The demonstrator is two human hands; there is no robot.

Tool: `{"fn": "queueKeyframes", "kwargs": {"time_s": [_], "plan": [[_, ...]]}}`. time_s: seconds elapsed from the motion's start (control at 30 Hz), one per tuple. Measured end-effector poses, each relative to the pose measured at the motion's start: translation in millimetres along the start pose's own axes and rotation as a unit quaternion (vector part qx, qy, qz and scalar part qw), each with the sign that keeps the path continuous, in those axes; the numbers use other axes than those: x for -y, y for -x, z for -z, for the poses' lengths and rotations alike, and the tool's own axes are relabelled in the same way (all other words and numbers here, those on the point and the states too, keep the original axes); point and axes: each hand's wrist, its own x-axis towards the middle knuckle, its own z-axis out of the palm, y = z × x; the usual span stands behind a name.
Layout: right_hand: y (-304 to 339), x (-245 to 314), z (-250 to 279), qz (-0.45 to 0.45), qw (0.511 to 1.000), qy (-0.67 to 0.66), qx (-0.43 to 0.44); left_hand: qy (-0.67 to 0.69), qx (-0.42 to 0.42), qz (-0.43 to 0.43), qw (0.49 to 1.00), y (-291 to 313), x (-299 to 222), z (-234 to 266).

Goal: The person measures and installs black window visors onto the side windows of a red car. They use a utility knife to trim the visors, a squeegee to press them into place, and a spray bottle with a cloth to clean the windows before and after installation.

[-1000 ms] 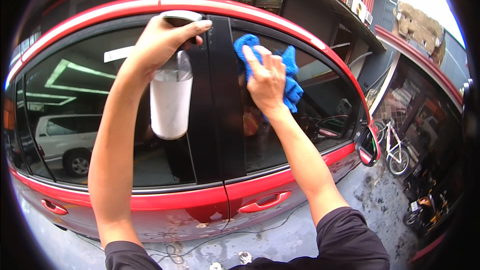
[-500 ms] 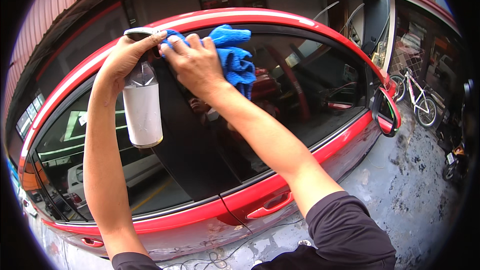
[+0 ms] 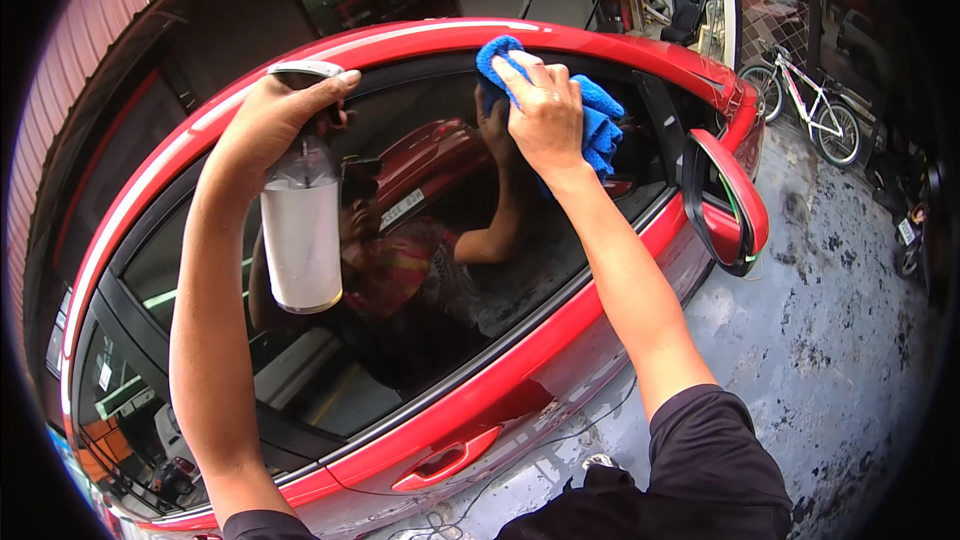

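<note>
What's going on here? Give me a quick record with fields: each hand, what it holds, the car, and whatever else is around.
Left hand: raised, gripping the head of a spray bottle that hangs below it; bottle is pale and translucent.
Right hand: pressing a blue cloth flat against the upper part of the side window.
Car: red, door shut, dark glass reflecting the person; red door handle below.
Side mirror: red, to the right of the cloth.
Surroundings: bicycle parked at upper right; blotchy concrete ground.
</note>
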Motion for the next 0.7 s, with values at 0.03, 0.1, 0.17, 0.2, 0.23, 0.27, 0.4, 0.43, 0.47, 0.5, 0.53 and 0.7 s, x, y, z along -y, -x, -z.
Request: {"fn": "queueKeyframes", "kwargs": {"time_s": [0.03, 0.1, 0.17, 0.2, 0.23, 0.27, 0.4, 0.43, 0.47, 0.5, 0.53, 0.7], "plan": [[9.8, -27.5, 2.0, -0.030, 1.000, 0.002, 0.010, -0.034, 0.004, -0.002, 0.999, -16.7, -11.7, -24.7], [23.8, -70.8, 5.9, -0.072, 0.997, 0.011, 0.029, -0.085, -0.002, 0.029, 0.996, -43.1, -24.4, -58.8], [40.7, -124.5, 9.9, -0.113, 0.992, 0.041, 0.044, -0.073, 0.006, 0.002, 0.997, -72.0, -32.0, -92.7], [47.2, -149.4, 13.2, -0.136, 0.988, 0.055, 0.048, -0.072, 0.007, -0.012, 0.997, -81.1, -39.1, -106.9], [48.9, -167.7, 20.0, -0.181, 0.979, 0.068, 0.065, -0.086, 0.003, -0.006, 0.996, -86.8, -43.5, -120.2], [50.8, -181.9, 23.8, -0.161, 0.984, 0.043, 0.057, -0.100, -0.001, -0.001, 0.995, -91.6, -47.5, -132.1], [24.1, -94.6, 5.5, -0.184, 0.981, 0.062, 0.031, -0.065, 0.020, 0.000, 0.998, -96.1, -48.4, -139.8], [6.8, -45.9, 8.4, -0.123, 0.990, 0.040, 0.052, -0.080, 0.042, -0.010, 0.996, -97.8, -53.9, -132.6], [-1.2, -8.5, 5.9, -0.064, 0.998, -0.022, 0.002, -0.025, 0.043, -0.034, 0.998, -100.7, -53.4, -137.5], [-3.4, 12.9, 3.5, -0.018, 0.998, -0.054, -0.019, 0.030, 0.039, -0.021, 0.999, -101.5, -62.0, -143.3], [-4.8, 8.6, 2.0, 0.003, 0.998, -0.057, -0.032, -0.008, 0.071, -0.016, 0.997, -109.7, -54.7, -134.7], [43.6, -143.5, 8.9, -0.039, 0.998, 0.045, 0.016, -0.030, -0.019, 0.033, 0.999, -57.0, -65.9, -126.6]]}}
